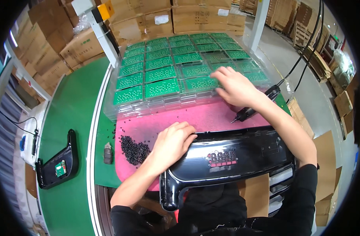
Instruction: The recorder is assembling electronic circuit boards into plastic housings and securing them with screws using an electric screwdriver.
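Right hand (237, 87) covers part of the green boards (162, 88); contact at its fingertips cannot be told. Right forearm (287, 124) hides the middle of the screwdriver (247, 113) and some of the black cover (235, 143). Pile of black bits (133, 151): single pieces too small to identify. Rear cartons (138, 25) are cut off by the upper edge.

No wording can be read with certainty. Green print (85, 42) is borne by a brown carton (81, 52) at the left, and white labels (161, 19) are stuck on the cartons (135, 23) at the back. Figure-eight outlines (221, 157) are formed in the black housing (193, 162).
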Tool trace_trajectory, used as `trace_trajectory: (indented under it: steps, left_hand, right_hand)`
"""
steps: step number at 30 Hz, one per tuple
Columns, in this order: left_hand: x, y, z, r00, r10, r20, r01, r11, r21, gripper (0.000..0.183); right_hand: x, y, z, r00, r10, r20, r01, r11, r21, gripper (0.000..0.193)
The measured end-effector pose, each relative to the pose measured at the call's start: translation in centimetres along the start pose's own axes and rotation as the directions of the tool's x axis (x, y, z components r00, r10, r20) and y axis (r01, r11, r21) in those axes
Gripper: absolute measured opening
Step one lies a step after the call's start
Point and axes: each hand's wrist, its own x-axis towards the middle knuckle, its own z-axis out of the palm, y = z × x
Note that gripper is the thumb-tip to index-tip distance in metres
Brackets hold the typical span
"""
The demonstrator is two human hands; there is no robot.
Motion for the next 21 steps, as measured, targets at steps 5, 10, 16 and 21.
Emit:
trace_trajectory:
  steps: [5,10,16,21]
  left_hand:
    - [-0.2,0.5,0.4,0.998,-0.016,-0.056,0.018,0.999,0.048,0.013]
    - [0.1,0.2,0.7,0.998,-0.042,-0.041,0.046,0.995,0.083,0.012]
    - [0.0,0.3,0.4,0.998,-0.036,-0.051,0.037,0.999,0.013,0.013]
    - [0.6,0.1,-0.3,0.97,0.0,-0.244,-0.017,0.998,-0.066,0.052]
  right_hand:
    - [7.1,-0.3,4.1,0.986,0.145,0.086,-0.152,0.986,0.074,0.053]
    - [10.5,0.6,8.1,0.976,0.201,0.083,-0.192,0.976,-0.099,0.055]
    - [9.7,0.3,7.5,0.988,0.084,-0.126,-0.104,0.98,-0.168,0.061]
    - [5.1,-3.5,2.7,0.943,-0.018,-0.332,0.035,0.998,0.044,0.067]
